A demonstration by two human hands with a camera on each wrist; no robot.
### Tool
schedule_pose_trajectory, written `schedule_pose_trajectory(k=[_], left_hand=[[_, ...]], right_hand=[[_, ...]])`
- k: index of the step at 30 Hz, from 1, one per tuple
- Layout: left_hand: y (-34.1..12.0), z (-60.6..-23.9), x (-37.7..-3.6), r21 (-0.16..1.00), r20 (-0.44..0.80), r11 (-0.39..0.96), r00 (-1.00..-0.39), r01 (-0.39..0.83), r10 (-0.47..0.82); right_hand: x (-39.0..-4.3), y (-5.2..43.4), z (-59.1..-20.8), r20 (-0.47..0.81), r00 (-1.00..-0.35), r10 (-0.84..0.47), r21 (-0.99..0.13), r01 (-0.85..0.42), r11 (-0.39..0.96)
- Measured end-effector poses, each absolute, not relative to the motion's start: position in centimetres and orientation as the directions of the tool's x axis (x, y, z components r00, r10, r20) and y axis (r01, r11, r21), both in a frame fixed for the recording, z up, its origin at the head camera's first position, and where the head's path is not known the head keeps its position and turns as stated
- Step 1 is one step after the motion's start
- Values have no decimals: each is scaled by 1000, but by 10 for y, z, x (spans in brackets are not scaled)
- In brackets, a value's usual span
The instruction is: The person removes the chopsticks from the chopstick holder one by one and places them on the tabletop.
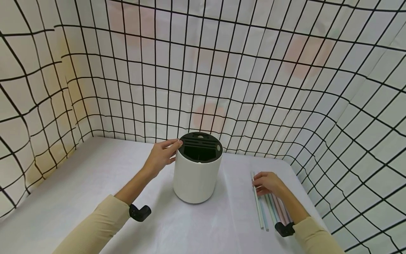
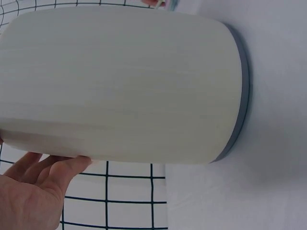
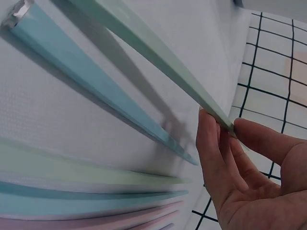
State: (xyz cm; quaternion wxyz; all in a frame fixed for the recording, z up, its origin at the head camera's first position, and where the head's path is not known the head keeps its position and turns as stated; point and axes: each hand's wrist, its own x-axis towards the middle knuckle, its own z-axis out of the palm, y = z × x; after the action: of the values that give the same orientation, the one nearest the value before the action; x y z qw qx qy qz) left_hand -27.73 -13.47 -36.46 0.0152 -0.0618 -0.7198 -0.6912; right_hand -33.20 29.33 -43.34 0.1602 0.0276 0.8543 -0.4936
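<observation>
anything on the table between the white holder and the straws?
Nothing: in the head view, only bare white tablecloth lies between the white holder and the straws, whose far ends the right hand pinches.

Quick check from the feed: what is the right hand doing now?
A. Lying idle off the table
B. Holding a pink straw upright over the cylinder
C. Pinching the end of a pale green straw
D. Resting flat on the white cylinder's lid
C: the right wrist view shows the right hand pinching the tip of the pale green straw between thumb and fingers, beside the other straws lying on the table.

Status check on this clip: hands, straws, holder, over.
Left hand touches white holder rim. Right hand pinches green straw; other straws lie on table. Nothing blocking.
</observation>
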Motion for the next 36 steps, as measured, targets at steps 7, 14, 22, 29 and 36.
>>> schedule_pose_trajectory(k=[7,14,22,29,36], left_hand=[[-135,-365,-277,993,110,38,-992,112,67],[-135,-364,-278,994,98,31,-993,100,58],[-135,-366,-278,993,109,35,-992,111,64],[-135,-366,-279,994,101,42,-993,104,58],[-134,-365,-277,993,105,52,-993,108,59]], right_hand=[[-333,293,-438,-277,-957,-82,-826,193,529],[-333,292,-442,-265,-962,-68,-827,190,529],[-330,291,-443,-243,-969,-51,-821,177,542],[-330,292,-446,-229,-972,-52,-830,167,532],[-333,295,-451,-246,-967,-64,-828,175,532]])
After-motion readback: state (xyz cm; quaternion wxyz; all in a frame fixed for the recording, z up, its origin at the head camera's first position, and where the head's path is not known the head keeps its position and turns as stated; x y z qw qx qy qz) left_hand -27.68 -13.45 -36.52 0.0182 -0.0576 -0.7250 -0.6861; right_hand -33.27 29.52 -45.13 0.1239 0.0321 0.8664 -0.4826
